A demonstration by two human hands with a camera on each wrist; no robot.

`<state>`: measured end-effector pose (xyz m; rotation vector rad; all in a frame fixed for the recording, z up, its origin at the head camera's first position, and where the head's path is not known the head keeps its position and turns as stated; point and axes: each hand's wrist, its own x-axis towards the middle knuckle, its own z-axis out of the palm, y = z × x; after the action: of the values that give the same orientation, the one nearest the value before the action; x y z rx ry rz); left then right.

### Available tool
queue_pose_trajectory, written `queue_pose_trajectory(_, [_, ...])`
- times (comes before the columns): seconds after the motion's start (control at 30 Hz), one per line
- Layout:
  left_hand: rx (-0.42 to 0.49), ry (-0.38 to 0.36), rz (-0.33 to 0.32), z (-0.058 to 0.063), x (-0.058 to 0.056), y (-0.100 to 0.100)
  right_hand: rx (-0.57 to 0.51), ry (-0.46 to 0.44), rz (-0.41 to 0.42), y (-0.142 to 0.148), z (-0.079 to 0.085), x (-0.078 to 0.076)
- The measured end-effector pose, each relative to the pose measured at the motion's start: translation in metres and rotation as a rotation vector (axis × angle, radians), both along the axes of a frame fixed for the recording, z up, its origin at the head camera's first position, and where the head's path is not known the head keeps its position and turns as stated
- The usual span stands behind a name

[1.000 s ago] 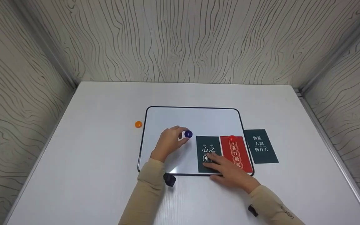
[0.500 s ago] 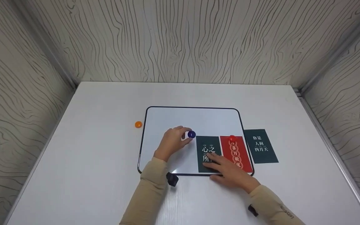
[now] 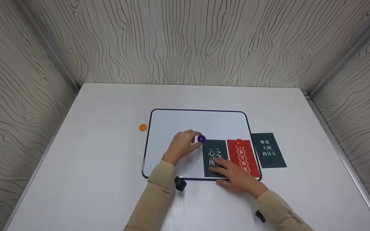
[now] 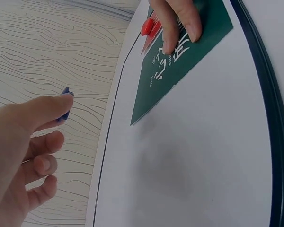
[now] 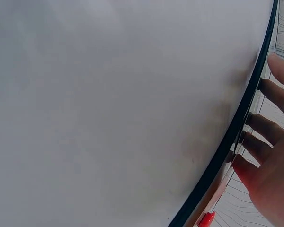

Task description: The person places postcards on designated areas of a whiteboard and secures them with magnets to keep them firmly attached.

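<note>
My left hand (image 3: 182,146) pinches a round blue magnet (image 3: 201,138) between thumb and forefinger, just above the top left corner of a dark green card (image 3: 215,145). In the left wrist view the blue magnet (image 4: 68,91) shows edge-on, clear of the whiteboard. The card lies on the whiteboard (image 3: 175,118), with white Chinese characters partly covered by my right hand (image 3: 236,177). That hand rests with fingers spread across the card's lower part and the whiteboard's near edge. Beside it lies a red card (image 3: 234,157) with a red magnet (image 3: 239,142) at its top.
A second dark green card (image 3: 270,160) lies on the white table (image 3: 108,160), against the whiteboard's right edge. An orange magnet (image 3: 143,127) sits just off the left edge. Wood-patterned walls (image 3: 178,41) stand behind and on both sides.
My left hand has moved a little to the right with the blue magnet, from bare whiteboard to the green card's top left corner. My right hand has stayed in place.
</note>
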<state>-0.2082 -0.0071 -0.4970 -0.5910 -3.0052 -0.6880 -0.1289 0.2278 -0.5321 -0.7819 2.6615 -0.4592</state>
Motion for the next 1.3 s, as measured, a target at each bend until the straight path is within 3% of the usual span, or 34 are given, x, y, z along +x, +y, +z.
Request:
queue_pose_trajectory(0.67, [0.0,-0.037,-0.014,0.0,-0.002,0.012,0.002,-0.009,-0.005,0.0,0.0,0.0])
queue_pose_trajectory(0.9, [0.028,-0.013,-0.03,-0.005,-0.005,0.017,-0.004,-0.012,-0.01,-0.001,0.001,0.001])
queue_pose_trajectory(1.3, [0.05,-0.079,-0.008,-0.009,-0.01,0.026,-0.001,-0.029,-0.01,0.0,0.002,0.0])
